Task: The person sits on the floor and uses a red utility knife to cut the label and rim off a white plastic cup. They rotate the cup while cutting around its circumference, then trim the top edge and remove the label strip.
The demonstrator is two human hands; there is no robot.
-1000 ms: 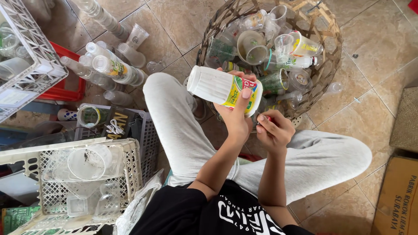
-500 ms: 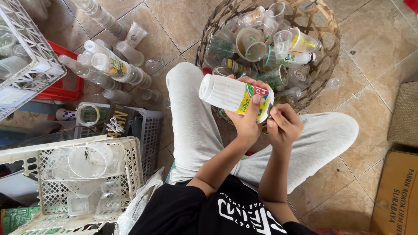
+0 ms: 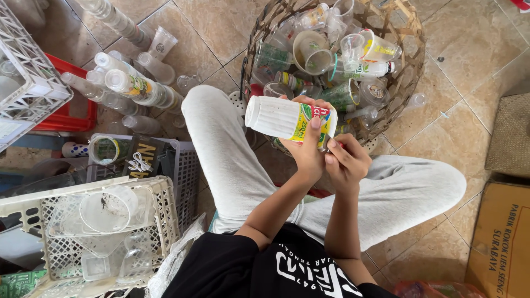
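Near left: a white lattice crate holds clear plastic cups. Centre: the left hand is closed around a white ribbed bottle, held horizontally above the lap. The right hand pinches its label end. Far right: a woven basket holds cups.

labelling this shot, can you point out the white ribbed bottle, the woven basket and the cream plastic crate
white ribbed bottle (image 3: 276, 117), head view, on its ribbed white body
woven basket (image 3: 409, 72), head view, on its right rim
cream plastic crate (image 3: 168, 212), head view, on its right lattice wall
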